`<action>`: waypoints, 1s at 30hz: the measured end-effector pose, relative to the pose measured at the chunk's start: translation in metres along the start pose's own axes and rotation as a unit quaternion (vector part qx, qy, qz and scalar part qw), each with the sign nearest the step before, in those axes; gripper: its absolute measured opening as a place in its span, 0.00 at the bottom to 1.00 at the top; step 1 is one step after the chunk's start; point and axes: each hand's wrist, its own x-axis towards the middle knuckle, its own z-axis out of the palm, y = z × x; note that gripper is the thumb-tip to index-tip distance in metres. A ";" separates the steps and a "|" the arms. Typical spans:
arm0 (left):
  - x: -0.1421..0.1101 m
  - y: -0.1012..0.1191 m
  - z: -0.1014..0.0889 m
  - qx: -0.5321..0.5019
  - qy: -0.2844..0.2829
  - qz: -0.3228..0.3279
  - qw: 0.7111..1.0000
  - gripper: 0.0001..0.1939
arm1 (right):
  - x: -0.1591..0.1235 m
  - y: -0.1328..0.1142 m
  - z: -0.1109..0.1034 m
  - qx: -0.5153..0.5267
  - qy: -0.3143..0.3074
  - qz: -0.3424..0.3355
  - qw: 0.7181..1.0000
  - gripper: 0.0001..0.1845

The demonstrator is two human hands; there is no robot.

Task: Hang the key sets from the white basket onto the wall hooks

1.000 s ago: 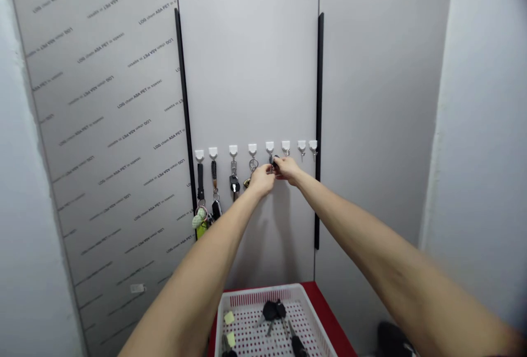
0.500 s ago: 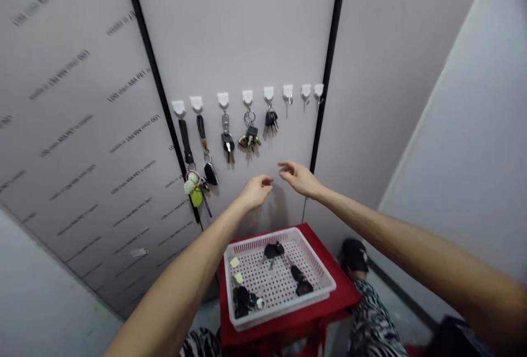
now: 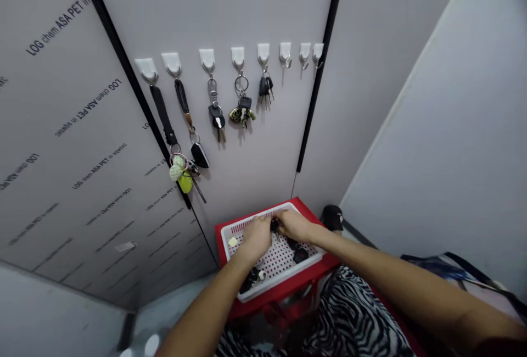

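My left hand (image 3: pixel 257 237) and my right hand (image 3: pixel 293 225) are both down inside a white perforated basket (image 3: pixel 307 265) on a red stool. Their fingers meet over a black key bunch (image 3: pixel 274 224) at the far end of the basket; the fingers curl onto it, but the grasp is partly hidden. More black keys lie in the basket at the right (image 3: pixel 300 252) and near the front (image 3: pixel 252 278). On the wall above, a row of white hooks (image 3: pixel 239 56) carries several key bunches; the newest small black bunch (image 3: pixel 264 87) hangs on the fifth hook.
Three hooks at the right end (image 3: pixel 302 51) carry nothing. A green and white fob (image 3: pixel 181 176) dangles from the leftmost strap. A black shoe (image 3: pixel 333 217) lies on the floor by the red stool (image 3: pixel 288 290). Zebra-patterned cloth covers my legs.
Both hands left the fifth hook, where a small black key bunch now hangs, dropped down and reached into the basket. My head tilted down toward the basket.
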 end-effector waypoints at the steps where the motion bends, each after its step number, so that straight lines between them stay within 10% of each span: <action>1: 0.000 0.003 0.002 0.019 0.003 -0.009 1.000 0.18 | 0.000 0.000 0.003 -0.003 0.000 -0.006 1.000 0.17; 6: -0.001 0.010 0.004 0.007 0.020 -0.029 0.999 0.14 | -0.008 0.003 -0.003 0.019 -0.030 -0.048 0.998 0.18; 13: 0.010 0.011 -0.015 -0.222 0.046 -0.130 0.965 0.10 | -0.017 -0.003 -0.020 0.326 -0.051 -0.008 0.944 0.16; 25: 0.026 0.052 -0.061 -0.210 -0.008 -0.138 0.968 0.10 | -0.024 0.023 -0.040 0.506 0.040 0.013 0.862 0.07; 30: 0.034 0.076 -0.088 -0.083 -0.002 -0.080 0.993 0.09 | -0.021 0.023 -0.071 0.477 0.118 0.004 0.871 0.16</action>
